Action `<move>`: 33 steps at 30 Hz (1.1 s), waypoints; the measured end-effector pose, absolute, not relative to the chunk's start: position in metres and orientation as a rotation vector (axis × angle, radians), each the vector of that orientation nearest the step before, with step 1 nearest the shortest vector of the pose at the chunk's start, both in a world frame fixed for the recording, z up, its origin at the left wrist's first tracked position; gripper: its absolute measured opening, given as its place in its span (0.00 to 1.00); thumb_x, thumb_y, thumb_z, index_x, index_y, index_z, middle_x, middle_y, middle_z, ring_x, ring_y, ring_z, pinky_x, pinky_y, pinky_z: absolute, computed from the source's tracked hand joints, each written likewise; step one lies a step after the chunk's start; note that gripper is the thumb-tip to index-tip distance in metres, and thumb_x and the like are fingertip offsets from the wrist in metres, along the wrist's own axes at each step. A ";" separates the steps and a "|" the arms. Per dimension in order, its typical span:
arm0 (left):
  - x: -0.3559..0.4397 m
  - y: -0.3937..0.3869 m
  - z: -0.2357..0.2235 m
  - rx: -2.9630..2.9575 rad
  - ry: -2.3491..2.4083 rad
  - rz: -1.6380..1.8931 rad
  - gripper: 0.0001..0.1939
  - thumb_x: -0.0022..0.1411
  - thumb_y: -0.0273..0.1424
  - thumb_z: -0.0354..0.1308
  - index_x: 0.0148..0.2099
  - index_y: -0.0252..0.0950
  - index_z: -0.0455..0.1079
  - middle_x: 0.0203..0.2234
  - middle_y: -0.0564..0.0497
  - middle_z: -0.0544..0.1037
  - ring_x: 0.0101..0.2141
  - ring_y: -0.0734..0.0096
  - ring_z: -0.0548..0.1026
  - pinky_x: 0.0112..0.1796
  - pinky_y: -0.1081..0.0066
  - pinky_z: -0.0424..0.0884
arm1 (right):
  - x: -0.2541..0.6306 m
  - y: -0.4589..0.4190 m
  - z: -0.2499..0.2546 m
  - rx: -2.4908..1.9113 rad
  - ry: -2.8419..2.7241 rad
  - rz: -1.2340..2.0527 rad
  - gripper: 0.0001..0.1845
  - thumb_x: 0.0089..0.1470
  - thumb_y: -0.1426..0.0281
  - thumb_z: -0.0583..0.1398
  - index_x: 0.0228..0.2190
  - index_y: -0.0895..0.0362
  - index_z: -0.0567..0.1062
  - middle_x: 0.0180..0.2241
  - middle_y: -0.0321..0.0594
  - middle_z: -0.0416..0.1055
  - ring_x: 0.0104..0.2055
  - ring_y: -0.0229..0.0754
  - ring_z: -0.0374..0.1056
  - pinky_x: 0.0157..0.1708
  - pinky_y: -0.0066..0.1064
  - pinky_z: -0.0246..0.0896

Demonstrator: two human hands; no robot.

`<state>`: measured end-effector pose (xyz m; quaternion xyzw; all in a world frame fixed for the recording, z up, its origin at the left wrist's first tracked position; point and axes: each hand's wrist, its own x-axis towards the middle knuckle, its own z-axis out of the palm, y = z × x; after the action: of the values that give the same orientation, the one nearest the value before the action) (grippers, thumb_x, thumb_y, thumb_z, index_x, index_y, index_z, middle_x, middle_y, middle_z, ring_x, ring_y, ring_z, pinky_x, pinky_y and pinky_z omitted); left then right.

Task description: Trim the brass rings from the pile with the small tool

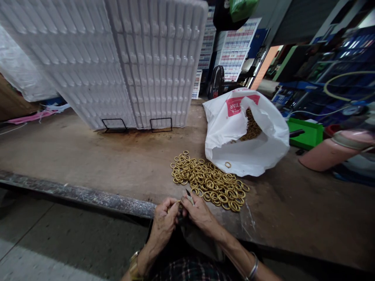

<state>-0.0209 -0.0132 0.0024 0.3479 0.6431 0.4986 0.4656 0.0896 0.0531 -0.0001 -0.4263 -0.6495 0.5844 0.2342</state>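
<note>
My left hand [164, 220] and my right hand [197, 214] meet at the near edge of the wooden bench [96, 156]. The left hand's fingers pinch a gold ring [175, 203], mostly hidden. In the right hand sits a small knife [190, 196], its blade pointing up and away. Just beyond the hands lies a pile of gold rings [209, 180] on the bench. Behind the pile an open white plastic bag [249, 136] holds more rings, and one ring lies on its flap.
Stacks of white moulded trays [123, 58] lean on wire stands at the back of the bench. A green box [304, 132] and a pink cylinder [331, 150] lie at the right. A metal strip [73, 193] edges the bench front.
</note>
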 end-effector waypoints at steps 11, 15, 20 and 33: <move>-0.020 -0.016 0.008 0.741 1.520 1.158 0.20 0.54 0.48 0.50 0.33 0.33 0.63 0.18 0.57 0.64 0.15 0.82 0.59 0.15 0.80 0.55 | 0.089 0.059 0.000 -1.119 -1.965 1.389 0.12 0.50 0.63 0.51 0.20 0.56 0.61 0.18 0.29 0.55 0.22 0.32 0.52 0.22 0.25 0.47; -0.020 -0.015 0.006 0.710 1.516 1.168 0.21 0.52 0.49 0.51 0.32 0.34 0.62 0.18 0.57 0.64 0.15 0.82 0.59 0.15 0.81 0.54 | 0.091 0.060 -0.005 -1.086 -2.010 1.344 0.10 0.50 0.65 0.52 0.21 0.56 0.61 0.18 0.29 0.54 0.22 0.32 0.51 0.22 0.24 0.46; -0.021 -0.016 0.005 0.729 1.483 1.168 0.21 0.53 0.50 0.51 0.29 0.35 0.60 0.17 0.58 0.64 0.15 0.82 0.59 0.16 0.80 0.55 | 0.090 0.059 -0.003 -1.091 -1.974 1.394 0.11 0.50 0.65 0.51 0.20 0.56 0.61 0.18 0.29 0.53 0.22 0.32 0.51 0.22 0.24 0.46; -0.022 -0.019 0.003 0.556 1.170 1.234 0.16 0.54 0.44 0.55 0.32 0.35 0.60 0.19 0.58 0.65 0.15 0.84 0.58 0.15 0.82 0.51 | 0.093 0.058 0.001 -1.076 -1.937 1.446 0.10 0.51 0.65 0.51 0.22 0.57 0.63 0.19 0.29 0.55 0.23 0.33 0.52 0.24 0.24 0.48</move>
<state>-0.0218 -0.0193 0.0031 0.2424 0.5101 0.5380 0.6258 0.0932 0.0582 0.0007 -0.3942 -0.7098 0.5298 0.2452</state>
